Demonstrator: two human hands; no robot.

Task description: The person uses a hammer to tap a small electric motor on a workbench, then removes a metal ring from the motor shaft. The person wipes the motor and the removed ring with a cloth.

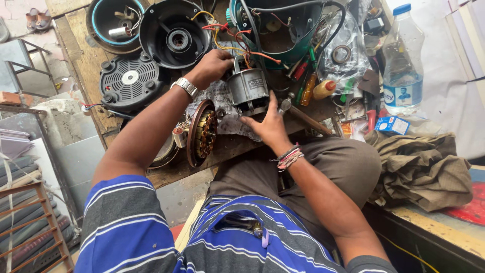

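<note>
1. I see my left hand (214, 64) curled over the far top edge of the grey motor (247, 90), fingers wrapped where the coloured wires (227, 38) leave it; it grips the motor's rim.
2. My right hand (269, 124) lies flat and mostly open against the motor's near lower side, fingers spread, steadying rather than clasping.
3. The motor sits on a crumpled sheet of paper (217, 98) in the middle of the wooden workbench (91, 65), between both hands.
4. Its long axis runs roughly away from me, tilted slightly left; the wired end points to the far side, toward the green housing (283, 30).
5. Just left of the motor, a copper-wound stator (202, 134) stands on edge at the bench's near rim.
6. Farther left lie a black vented cover (129, 81) and a black round shell (174, 33).
7. Right of the motor, screwdrivers (305, 76) and a small yellow bottle (323, 90) crowd close, with a hammer (303, 116) touching near my right fingers.
8. A clear water bottle (404, 60) stands well to the right, above a heap of olive cloth (424, 169).
</note>
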